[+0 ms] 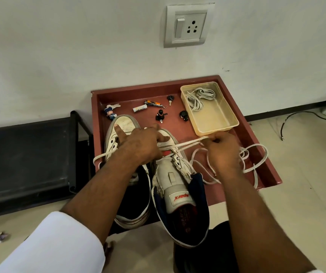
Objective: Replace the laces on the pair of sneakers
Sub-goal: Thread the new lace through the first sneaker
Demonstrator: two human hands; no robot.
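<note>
White sneakers are set side by side on a reddish-brown tray (pixel 237 134), toes toward the wall. The left sneaker (pixel 122 123) is partly covered by the left hand (pixel 138 142), which is laid across both toe ends with the fingers mostly straight and spread, the index finger pressed on the left toe cap; nothing looks to be gripped by it, though the fingertips over the right shoe are hard to make out. The right sneaker (pixel 175 174) is shown with its tongue pulled out and a red label at the end.

A white lace (pixel 185 145) is threaded through the lower eyelets of the right sneaker and is pulled taut to the right, pinched by the curled fingers of the right hand (pixel 223 152), just beside the near corner of a clear plastic tub (pixel 217 123). The rest of that lace is left in loose loops on the tray to the right of the hand. Another bundle of laces (pixel 199 97) is coiled inside the tub.

Small stuff is scattered at the back of the tray: a battery (pixel 139 109), a couple of keys and a little figurine keychain (pixel 110 113). A wall socket (pixel 187 25) is mounted above.
</note>
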